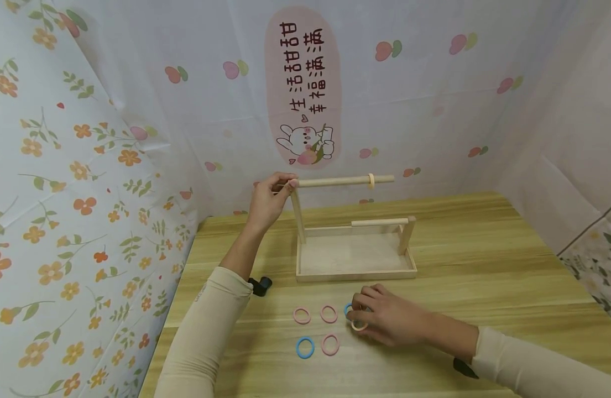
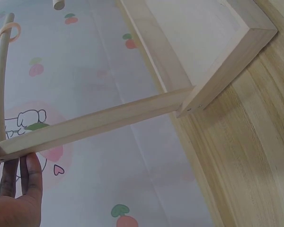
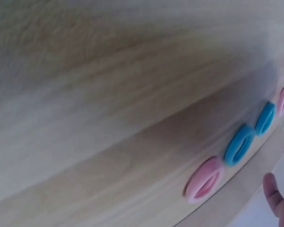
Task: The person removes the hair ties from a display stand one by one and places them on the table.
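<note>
A wooden rack [image 1: 355, 275] with a tray base stands on the table. My left hand [image 1: 270, 202] grips the top of its tall post [image 2: 99, 124], where the upper rod [image 1: 335, 181] joins. A cream ring [image 1: 371, 181] hangs on that rod near its free end. In the head view my right hand [image 1: 392, 318] is low over the table, its thumb and finger on another cream ring [image 1: 359, 326]. Beside those fingers lies a partly covered blue ring [image 1: 347, 310]. Only a few fingertips [image 3: 272, 189] of that hand show in the right wrist view.
Pink rings [image 1: 302, 315] and a blue ring [image 1: 305, 347] lie flat on the table in front of the rack, left of the right hand. The rack's shorter post [image 1: 407, 235] carries a lower rod [image 1: 380, 223]. A patterned cloth [image 1: 205, 121] hangs behind the table.
</note>
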A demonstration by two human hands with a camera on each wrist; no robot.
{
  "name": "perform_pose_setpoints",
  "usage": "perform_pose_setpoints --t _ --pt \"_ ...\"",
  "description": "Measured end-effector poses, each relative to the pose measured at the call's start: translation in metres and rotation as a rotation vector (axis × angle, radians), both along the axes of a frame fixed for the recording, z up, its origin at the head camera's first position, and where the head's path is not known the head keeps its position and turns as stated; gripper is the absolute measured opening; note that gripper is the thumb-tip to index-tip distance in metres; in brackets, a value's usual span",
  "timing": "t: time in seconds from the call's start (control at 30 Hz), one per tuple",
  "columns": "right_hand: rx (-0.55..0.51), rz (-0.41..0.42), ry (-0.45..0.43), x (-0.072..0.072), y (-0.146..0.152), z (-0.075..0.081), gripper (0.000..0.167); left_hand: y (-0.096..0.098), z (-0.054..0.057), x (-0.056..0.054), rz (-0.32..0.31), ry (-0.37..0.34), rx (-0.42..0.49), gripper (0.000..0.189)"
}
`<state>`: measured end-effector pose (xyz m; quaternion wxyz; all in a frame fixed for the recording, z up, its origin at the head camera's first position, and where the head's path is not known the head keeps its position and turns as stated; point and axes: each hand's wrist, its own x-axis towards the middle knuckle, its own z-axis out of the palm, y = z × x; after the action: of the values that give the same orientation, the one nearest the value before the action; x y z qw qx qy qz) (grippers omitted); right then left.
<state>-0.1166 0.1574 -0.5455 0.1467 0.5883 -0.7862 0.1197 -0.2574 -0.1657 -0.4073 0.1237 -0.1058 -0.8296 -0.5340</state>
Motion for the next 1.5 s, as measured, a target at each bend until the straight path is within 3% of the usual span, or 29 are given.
perform_pose_setpoints --t 0.27,0.7,1.1,1.5 --pt "0.08 0.0 -0.008 0.011 -0.004 -0.004 0.032 0.001 0.002 0.0 0.006 0.005 -0.011 0.033" --pt "0.146 0.022 0.005 0.012 -0.008 -0.011 0.032 0.001 -0.001 0.0 0.011 0.006 -0.024 0.034" --pt "0.169 0.007 -0.038 0.012 -0.008 -0.008 0.037 0.001 0.0 0.001 0.014 0.003 -0.021 0.033" --pt "0.153 -0.005 -0.019 0.013 -0.008 -0.004 0.039 0.001 0.002 0.001 0.011 0.01 -0.014 0.033"
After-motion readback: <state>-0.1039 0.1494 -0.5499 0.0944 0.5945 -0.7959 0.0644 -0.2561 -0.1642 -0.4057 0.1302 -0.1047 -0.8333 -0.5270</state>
